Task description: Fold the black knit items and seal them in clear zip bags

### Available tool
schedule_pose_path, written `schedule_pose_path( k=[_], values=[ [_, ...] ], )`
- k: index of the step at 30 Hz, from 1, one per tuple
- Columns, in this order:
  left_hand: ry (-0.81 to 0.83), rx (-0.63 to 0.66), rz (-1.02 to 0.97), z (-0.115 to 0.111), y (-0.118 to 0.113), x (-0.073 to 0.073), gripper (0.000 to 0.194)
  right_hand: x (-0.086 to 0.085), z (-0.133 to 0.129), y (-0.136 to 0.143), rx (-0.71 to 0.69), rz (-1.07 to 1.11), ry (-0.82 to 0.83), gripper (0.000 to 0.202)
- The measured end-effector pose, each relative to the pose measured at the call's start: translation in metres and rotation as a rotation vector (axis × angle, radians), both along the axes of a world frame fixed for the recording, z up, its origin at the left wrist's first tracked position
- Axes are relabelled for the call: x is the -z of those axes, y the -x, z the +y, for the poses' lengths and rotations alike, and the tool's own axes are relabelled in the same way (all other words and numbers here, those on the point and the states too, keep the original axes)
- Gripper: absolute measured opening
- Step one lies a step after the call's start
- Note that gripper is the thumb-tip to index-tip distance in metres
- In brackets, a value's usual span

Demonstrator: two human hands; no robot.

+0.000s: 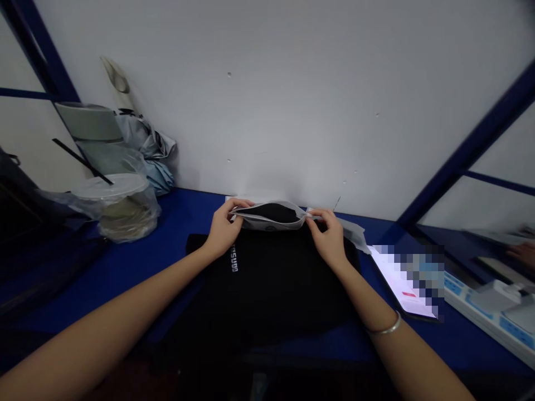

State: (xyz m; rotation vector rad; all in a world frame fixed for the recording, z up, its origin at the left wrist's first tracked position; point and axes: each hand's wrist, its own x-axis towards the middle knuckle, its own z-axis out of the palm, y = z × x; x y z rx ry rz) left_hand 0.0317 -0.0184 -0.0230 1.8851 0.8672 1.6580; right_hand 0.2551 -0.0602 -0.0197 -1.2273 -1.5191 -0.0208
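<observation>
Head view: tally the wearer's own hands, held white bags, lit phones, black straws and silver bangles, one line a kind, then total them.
Own hands, left hand and right hand: 2
Held white bag: 1
Lit phone: 1
Black straw: 1
Silver bangle: 1
Total: 6

I pinch pale bag at both mouth corners, left grip, right grip; mouth gapes, dark inside. Black cloth with white lettering spread below on blue table. I see lit phone, power strip to right; lidded cup with black straw to left.
</observation>
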Motion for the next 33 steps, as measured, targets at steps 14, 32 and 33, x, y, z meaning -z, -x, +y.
schedule_pose_path(
  k=[14,32,33],
  values=[
    [-0.896,-0.334,0.421,-0.018,0.011,-0.006,0.031,-0.001,-0.012,0.018,-0.091,0.061,-0.131,0.007],
    [-0.946,-0.286,0.653,-0.023,0.004,-0.017,0.007,-0.002,-0.019,0.027,-0.164,0.104,-0.055,0.008],
    [-0.922,-0.281,0.648,-0.023,0.003,-0.016,0.008,-0.002,-0.02,0.027,-0.159,0.097,-0.06,0.009]
  ],
)
